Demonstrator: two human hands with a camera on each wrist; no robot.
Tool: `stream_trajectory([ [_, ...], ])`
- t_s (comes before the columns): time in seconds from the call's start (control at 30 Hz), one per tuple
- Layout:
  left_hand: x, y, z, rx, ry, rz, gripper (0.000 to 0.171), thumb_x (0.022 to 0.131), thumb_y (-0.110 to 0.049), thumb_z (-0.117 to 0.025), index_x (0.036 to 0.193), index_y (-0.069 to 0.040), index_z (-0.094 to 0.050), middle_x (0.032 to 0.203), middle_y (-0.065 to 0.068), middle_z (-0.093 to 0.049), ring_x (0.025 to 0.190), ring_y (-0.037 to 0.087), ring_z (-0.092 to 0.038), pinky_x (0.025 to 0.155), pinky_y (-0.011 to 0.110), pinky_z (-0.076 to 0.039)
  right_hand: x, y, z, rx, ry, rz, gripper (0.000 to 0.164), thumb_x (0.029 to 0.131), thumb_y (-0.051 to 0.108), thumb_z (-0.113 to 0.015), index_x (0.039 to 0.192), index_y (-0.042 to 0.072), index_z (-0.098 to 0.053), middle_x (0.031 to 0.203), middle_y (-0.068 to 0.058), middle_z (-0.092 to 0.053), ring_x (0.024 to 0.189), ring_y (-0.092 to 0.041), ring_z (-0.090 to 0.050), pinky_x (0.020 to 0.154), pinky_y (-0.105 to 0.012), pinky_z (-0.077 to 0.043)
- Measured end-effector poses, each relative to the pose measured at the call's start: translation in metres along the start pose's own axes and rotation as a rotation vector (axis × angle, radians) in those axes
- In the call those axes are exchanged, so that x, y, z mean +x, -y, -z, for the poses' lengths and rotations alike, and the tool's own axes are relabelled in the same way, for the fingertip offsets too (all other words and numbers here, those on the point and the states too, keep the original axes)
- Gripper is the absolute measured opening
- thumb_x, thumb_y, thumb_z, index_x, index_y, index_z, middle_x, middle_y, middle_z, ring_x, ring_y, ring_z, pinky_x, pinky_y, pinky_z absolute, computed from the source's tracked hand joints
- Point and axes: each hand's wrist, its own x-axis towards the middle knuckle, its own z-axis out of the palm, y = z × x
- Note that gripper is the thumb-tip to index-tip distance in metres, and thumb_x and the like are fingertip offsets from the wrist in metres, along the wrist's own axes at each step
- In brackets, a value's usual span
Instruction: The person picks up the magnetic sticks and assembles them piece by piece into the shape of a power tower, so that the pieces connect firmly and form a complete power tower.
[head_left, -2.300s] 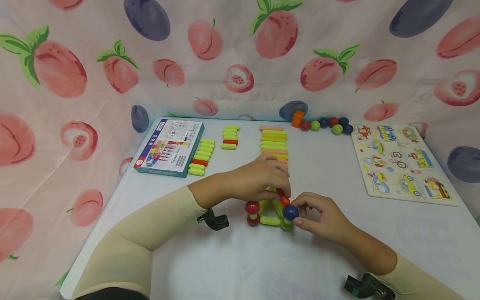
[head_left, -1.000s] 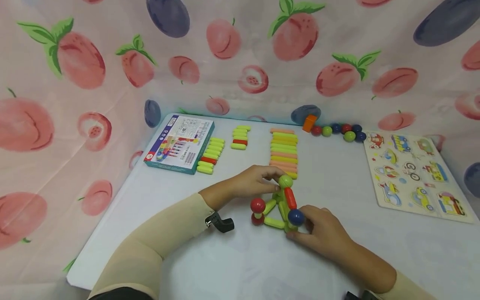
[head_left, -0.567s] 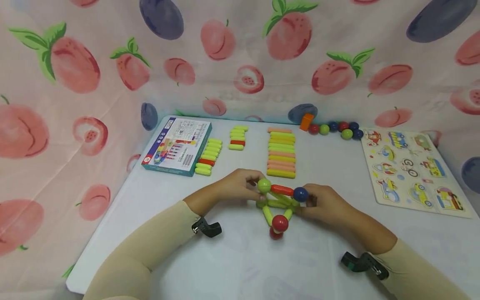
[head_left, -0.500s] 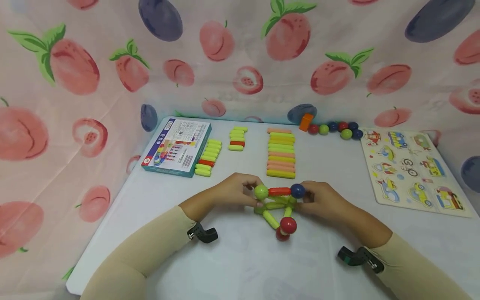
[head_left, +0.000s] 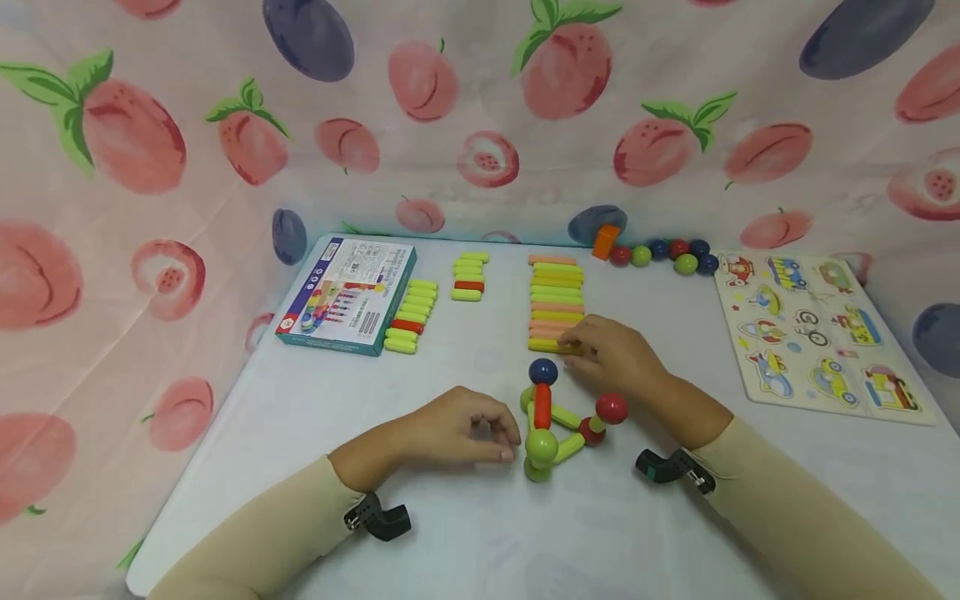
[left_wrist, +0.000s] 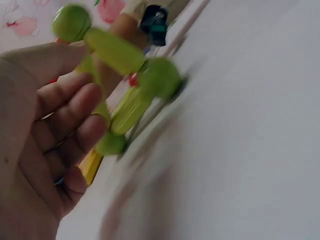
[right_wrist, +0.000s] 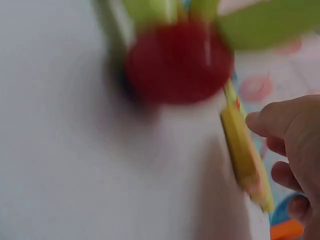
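Note:
A ball-and-rod structure [head_left: 567,450] stands on the table in the head view, built of light green rods and balls. On its top a red rod [head_left: 542,407] joins a blue ball [head_left: 543,372] to a green ball [head_left: 542,447]. Two red balls [head_left: 612,408] with a short rod between them form its right corner. My left hand [head_left: 450,429] is just left of the structure, fingers loosely bent and holding nothing. My right hand [head_left: 618,358] reaches past the structure, fingertips at the right end of the nearest yellow stick [head_left: 543,344]; in the right wrist view its thumb is beside that stick.
A column of long yellow, green and peach sticks [head_left: 557,295] lies beyond the structure. Shorter green and red rods [head_left: 411,315] lie beside a toy box [head_left: 345,293] at left. Several loose balls [head_left: 659,249] and an orange block [head_left: 606,242] sit at the back; a picture puzzle board [head_left: 817,333] is at right.
The structure has been turned, so its red balls now point right and the red rod runs front to back. Both hands have let go; the right moved up to the stick column.

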Motion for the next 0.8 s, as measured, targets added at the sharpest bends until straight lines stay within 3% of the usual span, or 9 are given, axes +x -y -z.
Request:
stream_trajectory([
  [0.1,0.007,0.004,0.013,-0.005,-0.134,0.037,0.008,0.103,-0.017,-0.073,0.109,-0.013,-0.076,0.096,-0.01,-0.072,0.089,0.011,-0.062,0.077,0.029,-0.051,0.002,-0.009,0.002,-0.135,0.004,0.018,0.031,0.094,0.022,-0.085,0.123,0.014,-0.079,0.108,-0.002,-0.069,0.098,-0.022,-0.064,0.09,-0.041,-0.058],
  [0.23,0.02,0.001,0.024,-0.005,-0.275,0.043,0.02,0.108,-0.021,-0.066,0.119,-0.007,-0.074,0.104,-0.008,-0.071,0.096,0.014,-0.061,0.08,0.031,-0.05,0.003,-0.012,0.004,-0.16,0.039,0.042,0.027,0.093,0.025,-0.086,0.116,0.012,-0.08,0.108,-0.003,-0.07,0.101,-0.024,-0.067,0.093,-0.044,-0.058],
  [0.4,0.039,-0.01,0.024,0.024,-0.283,-0.033,0.03,0.108,-0.022,-0.065,0.136,-0.013,-0.068,0.122,-0.005,-0.069,0.105,0.013,-0.061,0.084,0.034,-0.05,0.002,-0.009,0.01,-0.151,0.075,-0.014,0.03,0.091,0.025,-0.088,0.115,0.011,-0.077,0.103,-0.002,-0.073,0.097,-0.023,-0.068,0.09,-0.046,-0.059],
  [0.57,0.052,-0.019,0.017,0.022,-0.234,-0.059,0.036,0.108,-0.023,-0.065,0.143,-0.015,-0.065,0.129,-0.003,-0.067,0.105,0.012,-0.062,0.084,0.033,-0.053,-0.007,-0.01,0.022,-0.179,0.245,-0.04,0.03,0.09,0.026,-0.088,0.116,0.013,-0.079,0.094,0.004,-0.071,0.087,-0.018,-0.065,0.084,-0.042,-0.059],
  [0.67,0.054,-0.022,0.014,0.013,-0.232,-0.025,0.032,0.108,-0.022,-0.066,0.138,-0.013,-0.069,0.127,-0.005,-0.068,0.104,0.012,-0.061,0.084,0.032,-0.056,-0.015,-0.014,0.031,-0.05,0.319,-0.019,0.017,0.09,0.021,-0.085,0.105,0.015,-0.078,0.087,0.007,-0.068,0.081,-0.017,-0.061,0.078,-0.038,-0.056],
  [0.8,0.053,-0.023,0.016,0.017,-0.246,-0.001,0.028,0.107,-0.02,-0.067,0.133,-0.01,-0.07,0.123,-0.005,-0.069,0.103,0.014,-0.061,0.086,0.031,-0.054,-0.02,-0.019,0.036,0.378,0.39,-0.037,0.015,0.096,0.019,-0.078,0.109,0.012,-0.074,0.092,0.001,-0.069,0.087,-0.022,-0.061,0.08,-0.034,-0.054],
])
